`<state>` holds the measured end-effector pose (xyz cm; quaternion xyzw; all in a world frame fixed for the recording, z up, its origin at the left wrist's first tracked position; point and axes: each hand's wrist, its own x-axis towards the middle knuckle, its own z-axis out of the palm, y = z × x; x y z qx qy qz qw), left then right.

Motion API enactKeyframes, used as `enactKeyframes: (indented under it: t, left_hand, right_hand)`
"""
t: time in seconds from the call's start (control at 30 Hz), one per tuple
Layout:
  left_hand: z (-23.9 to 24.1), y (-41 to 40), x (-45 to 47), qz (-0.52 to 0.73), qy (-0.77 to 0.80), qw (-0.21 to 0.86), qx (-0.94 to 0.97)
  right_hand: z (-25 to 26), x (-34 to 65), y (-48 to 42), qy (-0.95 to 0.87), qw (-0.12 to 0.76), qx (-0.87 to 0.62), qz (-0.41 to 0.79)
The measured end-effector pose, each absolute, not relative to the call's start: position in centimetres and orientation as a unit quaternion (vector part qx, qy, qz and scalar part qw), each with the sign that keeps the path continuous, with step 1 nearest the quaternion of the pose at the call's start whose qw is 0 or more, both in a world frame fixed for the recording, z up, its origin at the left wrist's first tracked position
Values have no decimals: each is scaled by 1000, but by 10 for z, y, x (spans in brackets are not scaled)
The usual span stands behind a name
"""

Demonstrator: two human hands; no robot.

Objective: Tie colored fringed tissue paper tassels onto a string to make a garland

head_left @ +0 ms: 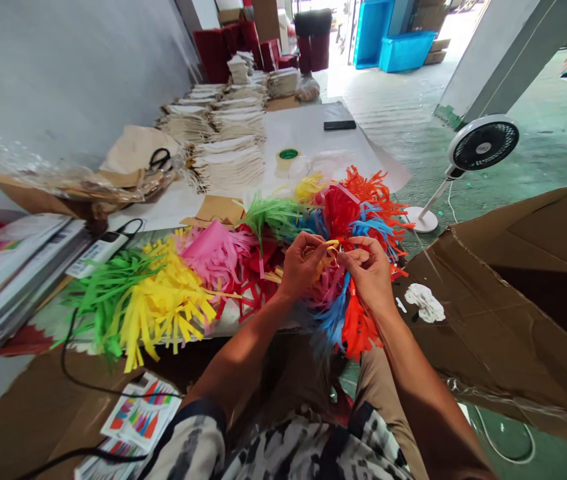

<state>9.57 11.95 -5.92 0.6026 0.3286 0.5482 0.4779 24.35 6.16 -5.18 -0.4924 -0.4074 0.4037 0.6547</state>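
Note:
Both hands meet over a heap of paper tassels near the table's front edge. My left hand point(304, 261) is closed, thumb and fingers pinched on a thin yellow strip point(332, 245). Close beside it, my right hand point(369, 267) pinches at the same strip near an orange-red tassel point(359, 321). Blue tassel fringe point(331, 323) hangs beneath the hands. A red tassel point(339, 212) and light green fringe point(274, 213) lie just beyond them. To the left are a pink tassel point(219, 250), a yellow tassel point(166, 303) and a green tassel point(113, 280). The fingertips partly hide the strip.
Stacks of whitish bundles point(228, 160) stand at the table's back left. Tape point(287, 157) and a black phone point(339, 125) lie on the white sheet. Scissors point(159, 159) rest on the left. A white fan point(483, 145) and cardboard box point(503, 313) are on the right.

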Motion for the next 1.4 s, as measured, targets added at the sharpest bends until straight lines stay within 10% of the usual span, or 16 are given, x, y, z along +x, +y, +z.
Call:
enactKeyframes:
  t: [0.77,1.17,1.4]
  left_hand:
    - [-43,116,98,488,315,638,506]
    - [-38,108,104,522,335,309,721]
    - [-53,109,93,452,286,342,773]
  right_hand:
    - [-50,240,57,-433,654,-483,389]
    - [-44,246,54,-510,578,-538,341]
    - [-56,252,59,-463,620,-533,342]
